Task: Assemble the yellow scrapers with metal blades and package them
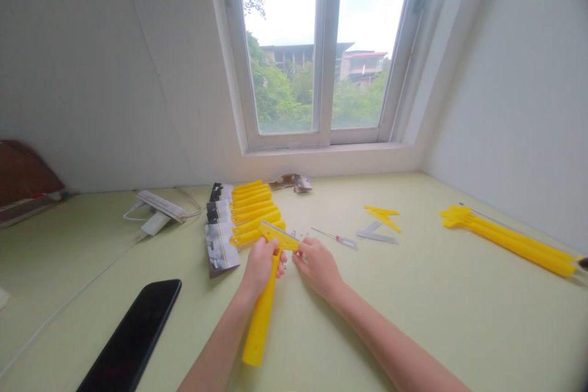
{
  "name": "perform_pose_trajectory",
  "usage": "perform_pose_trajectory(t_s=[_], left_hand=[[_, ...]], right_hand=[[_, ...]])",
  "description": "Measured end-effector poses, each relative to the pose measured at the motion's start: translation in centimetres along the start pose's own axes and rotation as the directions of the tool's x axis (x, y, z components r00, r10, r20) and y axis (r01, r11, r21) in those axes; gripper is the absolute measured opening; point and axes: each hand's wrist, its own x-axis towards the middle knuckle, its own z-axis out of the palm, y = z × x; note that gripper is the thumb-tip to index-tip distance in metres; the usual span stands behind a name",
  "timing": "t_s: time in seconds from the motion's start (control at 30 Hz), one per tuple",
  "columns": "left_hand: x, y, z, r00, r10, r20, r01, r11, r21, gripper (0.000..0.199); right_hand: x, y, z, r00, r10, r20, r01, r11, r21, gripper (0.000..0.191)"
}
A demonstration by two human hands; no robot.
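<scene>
Left hand (261, 266) closed around the handle of a yellow plastic scraper (263, 318), the scraper's head just ahead of the fist, as the right hand (316, 268) pinches the head's far end. Small screws (294, 234) lie just ahead of the hands on a pale green desk (436, 324), with a red-handled screwdriver (337, 240) ahead to the right, a row of yellow scrapers (252, 211) ahead to the left and a black phone (131, 334) farther left.

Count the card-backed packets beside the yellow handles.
3 visible, in a column left of the row of yellow plastic handles: the far packet, the middle packet, and the near packet, closest to the person. More may be hidden underneath.
</scene>
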Motion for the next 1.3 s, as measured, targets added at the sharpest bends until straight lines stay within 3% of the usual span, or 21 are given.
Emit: perform_pose_trajectory(t_s=[0.33, 0.5, 0.63, 0.73, 1.07, 1.3], left_hand=[[0.0, -0.5, 0.0, 0.999, -0.017, 0.038, 0.017, 1.000, 0.003, 0.020], [0.1, 0.1, -0.3, 0.998, 0.029, -0.060, -0.033, 0.997, -0.069, 0.021], [0.2, 0.4, -0.6, 0.989, 0.050, -0.140, -0.067, 0.991, -0.119, 0.021], [0.2, 0.3, -0.5, 0.989, 0.047, -0.141, -0.064, 0.991, -0.115, 0.023], [0.0, -0.3, 0.1, 1.000, -0.001, -0.013, 0.001, 0.999, -0.048, 0.022], [-0.8, -0.8, 1.2, 0.969, -0.118, 0.215, 0.121, 0.993, -0.003, 0.018]], right_hand=[[-0.3, 1.4, -1.3, 0.999, 0.041, 0.015, -0.042, 0.998, 0.053, 0.020], [0.0, 1.9, -1.5, 0.998, 0.056, 0.020, -0.058, 0.992, 0.114, 0.018], [1.1, 2.6, -1.2, 0.991, 0.067, -0.113, -0.064, 0.998, 0.024, 0.027], [2.0, 3.0, -0.9, 0.993, 0.067, -0.098, -0.074, 0.995, -0.069, 0.029], [2.8, 3.4, -0.8, 0.972, 0.224, -0.071, -0.225, 0.974, -0.010, 0.019], [2.5, 3.3, -3.1, 0.963, 0.267, -0.026, -0.257, 0.948, 0.188, 0.013]])
